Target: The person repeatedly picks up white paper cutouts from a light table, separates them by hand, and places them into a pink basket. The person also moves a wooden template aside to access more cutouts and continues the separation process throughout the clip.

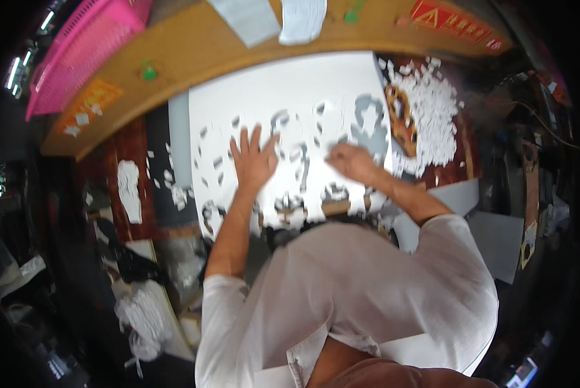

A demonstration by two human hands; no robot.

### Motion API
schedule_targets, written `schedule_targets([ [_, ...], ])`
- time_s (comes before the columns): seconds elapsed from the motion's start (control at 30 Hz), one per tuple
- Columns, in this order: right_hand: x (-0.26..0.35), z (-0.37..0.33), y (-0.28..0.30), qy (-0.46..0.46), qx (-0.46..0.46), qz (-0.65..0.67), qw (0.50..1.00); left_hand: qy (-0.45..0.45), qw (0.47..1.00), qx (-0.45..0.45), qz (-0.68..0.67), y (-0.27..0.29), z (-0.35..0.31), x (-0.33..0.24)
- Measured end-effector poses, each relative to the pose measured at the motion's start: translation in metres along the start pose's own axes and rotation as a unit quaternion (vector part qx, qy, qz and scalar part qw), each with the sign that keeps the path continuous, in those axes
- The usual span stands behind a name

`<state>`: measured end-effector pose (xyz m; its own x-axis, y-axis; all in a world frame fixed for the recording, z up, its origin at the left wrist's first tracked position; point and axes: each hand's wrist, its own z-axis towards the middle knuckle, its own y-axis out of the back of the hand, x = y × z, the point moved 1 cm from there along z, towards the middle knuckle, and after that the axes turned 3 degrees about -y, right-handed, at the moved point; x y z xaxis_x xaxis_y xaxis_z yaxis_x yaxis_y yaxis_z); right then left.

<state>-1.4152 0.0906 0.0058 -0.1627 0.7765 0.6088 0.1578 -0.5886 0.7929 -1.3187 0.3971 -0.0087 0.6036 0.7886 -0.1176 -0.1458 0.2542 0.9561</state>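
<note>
A large white sheet (270,84) lies in front of me, with rows of small and curved cut-outs that show grey and dark beneath. My left hand (254,161) rests flat on its middle, fingers spread, holding nothing. Near the sheet's right half, my right hand (353,161) is closed with its fingertips drawn together over the cut-outs. Whatever may be between those fingertips is too small to see. A large grey opening (372,139) with a white piece inside it shows just beyond my right hand.
A heap of small white scraps (432,103) and a brown openwork piece (401,119) lie right of the sheet. Along the far side runs a yellowish beam (193,55), with a pink basket (86,58) at left. White offcuts (129,191) lie on the left.
</note>
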Motion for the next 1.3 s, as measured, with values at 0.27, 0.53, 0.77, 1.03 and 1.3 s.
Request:
schedule_targets([
  [0.27, -0.005, -0.010, 0.014, 0.151, -0.023, 0.000, 0.988, 0.016, 0.999, 0.008, -0.039, 0.005, 0.000, -0.003],
  [0.53, -0.012, -0.021, 0.018, 0.208, 0.039, -0.049, 0.976, 0.024, 0.998, 0.005, -0.054, 0.005, -0.002, -0.003],
  [0.77, -0.010, -0.042, 0.024, 0.213, 0.083, 0.001, 0.974, 0.014, 0.998, 0.027, -0.052, 0.005, 0.000, 0.002],
  [1.03, 0.011, -0.015, 0.028, -0.094, -0.099, 0.465, 0.875, 0.208, 0.859, 0.050, -0.464, 0.037, 0.021, -0.098],
  [1.3, 0.046, -0.009, 0.027, -0.021, -0.154, 0.236, 0.959, 0.382, 0.591, 0.205, -0.680, 0.027, 0.049, -0.149],
])
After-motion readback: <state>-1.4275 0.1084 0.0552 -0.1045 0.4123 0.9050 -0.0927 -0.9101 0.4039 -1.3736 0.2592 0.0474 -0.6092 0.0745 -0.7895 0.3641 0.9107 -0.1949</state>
